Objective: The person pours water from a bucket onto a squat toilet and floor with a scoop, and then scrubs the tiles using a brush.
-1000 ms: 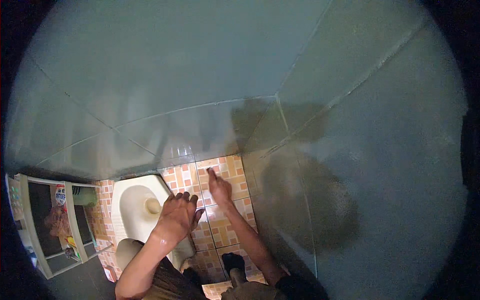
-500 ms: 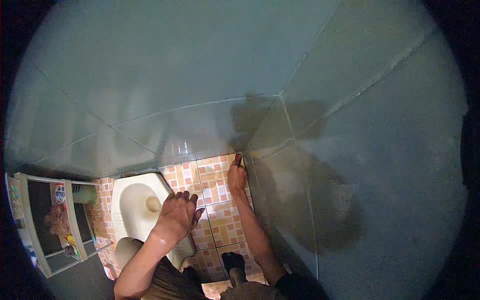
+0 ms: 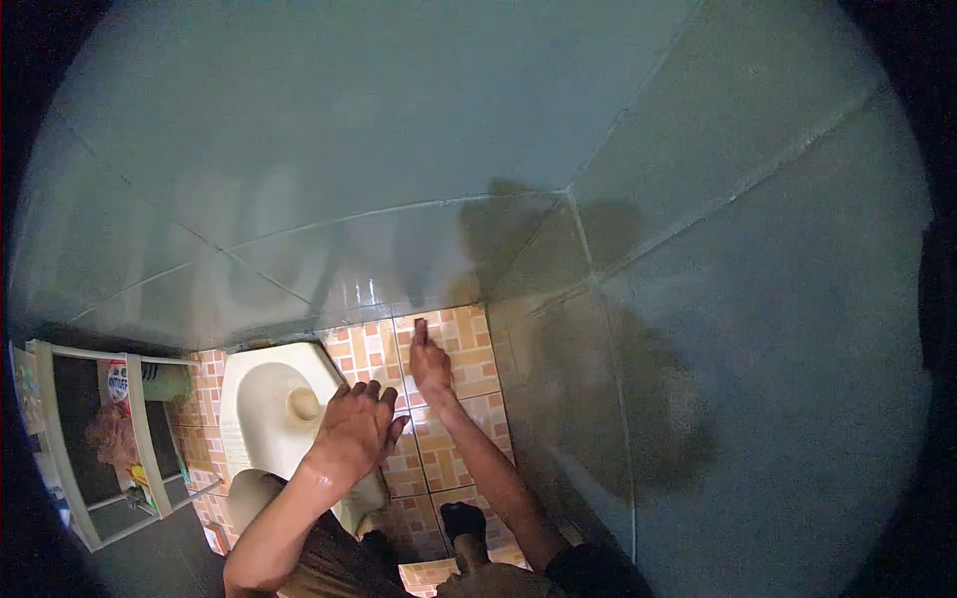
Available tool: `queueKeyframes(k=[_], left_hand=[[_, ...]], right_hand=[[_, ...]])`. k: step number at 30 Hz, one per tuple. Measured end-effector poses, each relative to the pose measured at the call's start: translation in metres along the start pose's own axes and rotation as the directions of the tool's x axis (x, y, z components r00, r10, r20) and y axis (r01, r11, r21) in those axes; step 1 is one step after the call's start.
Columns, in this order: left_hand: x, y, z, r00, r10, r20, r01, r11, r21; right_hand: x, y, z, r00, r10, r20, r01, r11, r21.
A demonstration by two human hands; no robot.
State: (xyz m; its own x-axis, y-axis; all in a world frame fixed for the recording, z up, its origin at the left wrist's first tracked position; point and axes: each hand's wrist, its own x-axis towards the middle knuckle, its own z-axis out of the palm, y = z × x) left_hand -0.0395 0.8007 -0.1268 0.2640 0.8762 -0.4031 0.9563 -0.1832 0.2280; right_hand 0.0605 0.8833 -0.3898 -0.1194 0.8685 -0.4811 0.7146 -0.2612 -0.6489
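Over the right edge of the squat toilet [image 3: 299, 404], my left hand [image 3: 354, 429] hovers palm down, its fingers loosely bent and apart, with nothing seen in them. My right hand [image 3: 431, 367] reaches down to the tiled floor [image 3: 459, 429], close to the foot of the far wall [image 3: 329, 264]. Its fingers are pressed together and point toward that wall. Whether something small is between them, I cannot make out. The toilet is cream-coloured, with its round drain hole visible inside the bowl.
A white-framed shelf rack [image 3: 140, 429] with several items stands at the left. A grey side wall [image 3: 778, 349] rises close along the right and meets the far wall in a corner. My foot in dark footwear [image 3: 464, 520] rests on the floor between my arms.
My right hand has moved left from the corner along the base of the far wall. My left hand has stayed nearly in place.
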Motion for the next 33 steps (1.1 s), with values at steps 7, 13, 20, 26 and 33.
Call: queueKeyframes(k=[7, 13, 20, 26, 33], left_hand=[[0.003, 0.002, -0.003, 1.000, 0.011, 0.010, -0.011, 1.000, -0.017], [0.001, -0.001, 0.000, 1.000, 0.006, 0.000, -0.006, 1.000, -0.006], [0.002, 0.002, -0.001, 0.999, 0.022, -0.031, -0.022, 1.000, 0.008], [0.003, 0.003, 0.005, 0.999, 0.021, -0.049, -0.021, 1.000, -0.002], [0.000, 0.005, 0.004, 0.999, 0.013, -0.031, -0.012, 1.000, 0.019]], right_hand=[[0.012, 0.000, 0.067, 0.794, -0.604, -0.062, 0.574, 0.780, -0.249], [0.010, -0.003, 0.074, 0.809, -0.588, 0.024, 0.549, 0.738, -0.392], [0.010, 0.024, 0.028, 0.935, -0.352, -0.055, 0.292, 0.845, -0.448], [0.007, 0.056, -0.036, 0.937, -0.186, -0.296, 0.051, 0.910, -0.412], [0.014, 0.055, -0.042, 0.857, -0.185, -0.480, -0.041, 0.906, -0.422]])
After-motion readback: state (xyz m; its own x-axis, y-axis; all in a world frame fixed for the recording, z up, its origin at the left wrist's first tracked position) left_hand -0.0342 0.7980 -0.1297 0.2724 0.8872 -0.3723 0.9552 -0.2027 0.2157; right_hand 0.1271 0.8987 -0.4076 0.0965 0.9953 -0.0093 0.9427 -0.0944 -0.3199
